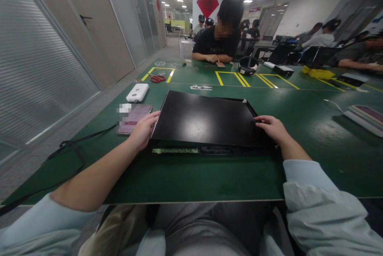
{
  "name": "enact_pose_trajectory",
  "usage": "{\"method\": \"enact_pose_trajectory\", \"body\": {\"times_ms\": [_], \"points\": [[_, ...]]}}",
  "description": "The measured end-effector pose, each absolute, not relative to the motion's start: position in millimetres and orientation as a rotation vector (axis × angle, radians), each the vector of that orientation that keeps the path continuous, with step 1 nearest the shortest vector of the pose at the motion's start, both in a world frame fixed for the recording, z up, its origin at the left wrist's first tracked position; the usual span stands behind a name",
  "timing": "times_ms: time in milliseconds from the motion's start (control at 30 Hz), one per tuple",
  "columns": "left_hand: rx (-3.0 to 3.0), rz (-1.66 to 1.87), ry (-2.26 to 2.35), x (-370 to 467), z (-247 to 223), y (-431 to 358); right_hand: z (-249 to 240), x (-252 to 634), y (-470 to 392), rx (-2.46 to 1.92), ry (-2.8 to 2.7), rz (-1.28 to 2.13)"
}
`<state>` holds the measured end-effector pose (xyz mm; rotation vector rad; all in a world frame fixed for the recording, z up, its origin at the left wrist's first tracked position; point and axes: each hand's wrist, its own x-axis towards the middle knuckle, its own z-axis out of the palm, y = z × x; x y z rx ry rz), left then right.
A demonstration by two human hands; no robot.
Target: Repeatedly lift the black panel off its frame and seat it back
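A flat black display panel (200, 118) lies in front of me, its left side raised and skewed over a shallow black frame (251, 108). Along the panel's near edge a strip of green circuit board (175, 151) shows beneath it. My left hand (145, 130) grips the panel's left edge, fingers partly hidden behind it. On the opposite side my right hand (271, 126) has its thumb and fingers closed at the frame's right edge, close against the panel. What lies under most of the panel is hidden.
Left of the panel lie a phone (136, 118) and a white power bank (137, 92), with a black strap (89, 135) nearby. Red-handled scissors (157, 78), small pale strips (201, 87) and a headset (248, 65) sit farther back. Across the green table (203, 180) a person (223, 34) leans over a phone.
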<state>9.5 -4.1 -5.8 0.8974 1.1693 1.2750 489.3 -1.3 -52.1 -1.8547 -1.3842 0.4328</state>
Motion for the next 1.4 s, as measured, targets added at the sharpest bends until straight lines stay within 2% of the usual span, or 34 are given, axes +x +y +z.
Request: {"method": "enact_pose_trajectory", "body": {"times_ms": [433, 700, 933, 1400], "points": [[0.895, 1.227, 1.169, 10, -11, 0, -49, 487, -3, -1.870, -1.379, 0.425], [1.276, 1.083, 1.249, 5, -14, -8, -51, 491, -1, -1.855, -1.418, 0.416], [1.339, 1.005, 1.274, 1, -17, -6, -53, 492, -1, -1.847, -1.424, 0.386], [1.304, 1.065, 1.259, 5, -13, -10, -52, 489, -2, -1.849, -1.393, 0.388]]}}
